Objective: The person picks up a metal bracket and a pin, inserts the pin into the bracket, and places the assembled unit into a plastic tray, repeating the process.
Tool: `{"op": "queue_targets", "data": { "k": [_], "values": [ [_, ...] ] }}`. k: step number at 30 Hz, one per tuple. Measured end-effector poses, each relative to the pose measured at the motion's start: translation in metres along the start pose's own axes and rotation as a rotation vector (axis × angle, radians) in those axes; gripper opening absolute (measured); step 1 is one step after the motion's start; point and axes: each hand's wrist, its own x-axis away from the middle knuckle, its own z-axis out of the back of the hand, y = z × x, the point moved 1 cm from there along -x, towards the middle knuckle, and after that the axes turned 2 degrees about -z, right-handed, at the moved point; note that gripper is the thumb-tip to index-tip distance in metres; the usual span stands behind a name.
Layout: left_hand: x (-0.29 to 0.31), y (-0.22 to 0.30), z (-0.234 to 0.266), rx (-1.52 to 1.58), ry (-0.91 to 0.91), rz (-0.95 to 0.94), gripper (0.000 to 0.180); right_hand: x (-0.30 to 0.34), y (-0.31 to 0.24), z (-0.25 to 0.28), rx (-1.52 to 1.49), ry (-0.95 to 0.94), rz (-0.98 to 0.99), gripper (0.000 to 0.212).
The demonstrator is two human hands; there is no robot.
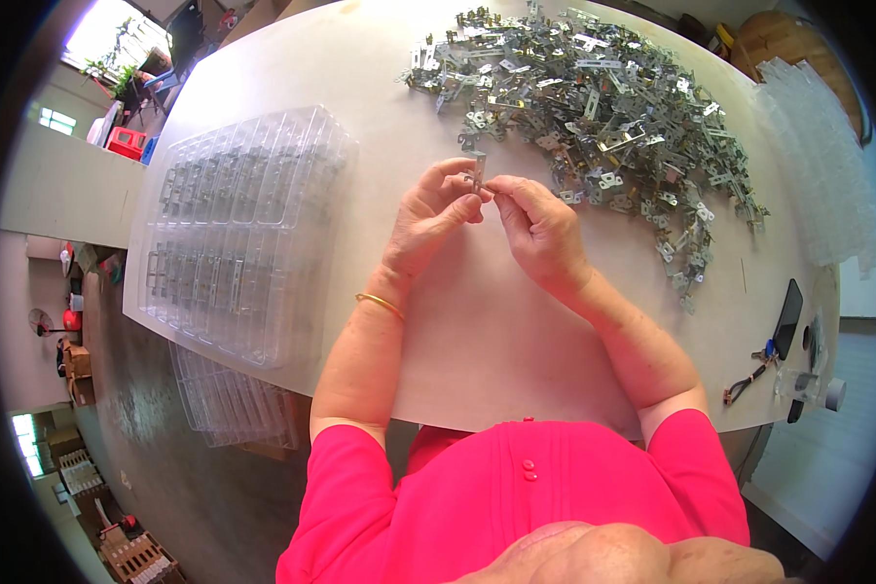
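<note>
Over the middle of the table, my left hand [436,209] pinches a small metal bracket [479,171] between thumb and fingers, holding it roughly upright. My right hand [539,226] is closed close beside it, its thumb and forefinger pressed together at the bracket's lower end; whatever lies between those fingertips is too small to make out. Just beyond the hands spreads a large heap of small metal brackets [594,97], some with brassy parts. To the left, a clear plastic tray [307,234] with long compartments holds rows of similar metal pieces.
Stacked clear trays [816,156] stand at the right edge. A dark phone [789,316], keys [767,352] and a small white roll [834,394] lie near the right front. More clear trays [229,394] sit below the table's left front edge. The pale table [487,331] has a curved outline.
</note>
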Motion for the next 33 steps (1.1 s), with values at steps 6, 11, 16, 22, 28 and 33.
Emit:
{"op": "queue_targets", "data": {
  "k": [6,11,16,22,28,33],
  "values": [
    [-0.001,-0.001,0.001,-0.049,-0.001,-0.027,0.045,0.004,-0.008,0.002,0.037,-0.087,-0.06,0.01],
    [-0.002,-0.004,-0.001,-0.054,-0.031,-0.042,0.045,0.005,-0.004,0.0,0.066,-0.074,-0.032,0.009],
    [-0.002,-0.005,0.001,-0.065,-0.029,-0.038,0.045,0.005,-0.002,0.001,0.046,-0.071,-0.032,0.008],
    [-0.003,-0.007,0.008,-0.03,0.002,0.006,0.044,0.006,0.006,0.0,0.003,-0.044,-0.226,0.005],
    [0.001,-0.005,0.0,0.09,-0.139,0.131,0.042,0.005,0.016,-0.001,-0.596,-0.039,-0.332,0.008],
    [0.001,0.001,0.003,0.034,-0.167,0.179,0.038,0.005,0.016,-0.002,-0.658,-0.071,-0.373,0.01]
  ]
}}
